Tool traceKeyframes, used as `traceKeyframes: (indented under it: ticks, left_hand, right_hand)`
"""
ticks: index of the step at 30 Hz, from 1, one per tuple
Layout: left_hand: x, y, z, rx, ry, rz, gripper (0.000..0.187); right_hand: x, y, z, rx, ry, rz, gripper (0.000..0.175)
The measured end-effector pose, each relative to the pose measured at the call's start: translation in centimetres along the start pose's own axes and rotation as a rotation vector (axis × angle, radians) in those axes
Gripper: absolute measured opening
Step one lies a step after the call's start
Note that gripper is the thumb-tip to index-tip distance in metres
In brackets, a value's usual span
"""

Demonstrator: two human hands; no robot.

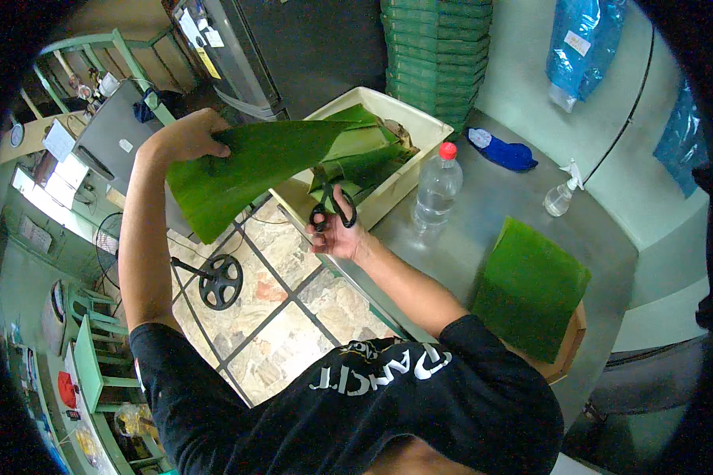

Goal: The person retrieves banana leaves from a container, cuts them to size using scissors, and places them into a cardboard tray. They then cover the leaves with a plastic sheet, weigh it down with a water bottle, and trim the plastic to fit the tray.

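My left hand [199, 135] grips the edge of a long green banana leaf [255, 157], holding it out over the floor to the left. In my right hand [340, 234] is a pair of black-handled scissors [333, 209], thumb through one loop, the blades up at the leaf's lower edge. Beyond them a cream plastic tub [407, 193] holds more folded banana leaves [362, 163] with browned ends. At the right, a stack of cut banana leaf pieces [529, 285] lies on a brown cardboard box or tray [576, 335].
The metal table [451, 255] bears a red-capped clear bottle [438, 190], a blue cloth item [502, 151] and a spray bottle [561, 196]. Stacked green crates [437, 59] stand behind the tub. A black wheel-shaped object [220, 282] stands above the tiled floor at left.
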State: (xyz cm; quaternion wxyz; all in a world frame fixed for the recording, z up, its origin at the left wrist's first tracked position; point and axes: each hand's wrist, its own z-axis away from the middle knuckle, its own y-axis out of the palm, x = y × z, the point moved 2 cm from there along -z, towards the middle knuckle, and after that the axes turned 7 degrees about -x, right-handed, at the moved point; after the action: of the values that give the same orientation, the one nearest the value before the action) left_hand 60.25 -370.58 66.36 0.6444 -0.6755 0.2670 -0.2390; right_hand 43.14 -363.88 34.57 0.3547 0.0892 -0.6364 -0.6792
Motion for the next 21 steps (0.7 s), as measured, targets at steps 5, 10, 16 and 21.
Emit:
traceKeyframes:
  ticks: [5,10,16,21]
  left_hand:
    - [0.6,-2.0,1.1,-0.043,0.048,0.044,0.035]
    - [-3.9,-3.1,1.6,0.142,0.076,0.348,0.026]
    - [-16.4,0.6,-1.7,0.329,0.334,0.676,0.017]
    - [-34.2,7.1,-3.5,0.253,0.630,0.466,0.024]
  right_hand:
    - [-2.4,-0.3,5.5,-0.236,-0.163,0.200,0.049]
    - [1.0,1.7,15.1,-0.394,-1.074,0.630,0.081]
    - [5.2,0.7,27.9,-0.554,-1.275,0.691,0.039]
    - [-1.8,-4.5,47.9,-0.967,-1.446,0.674,0.033]
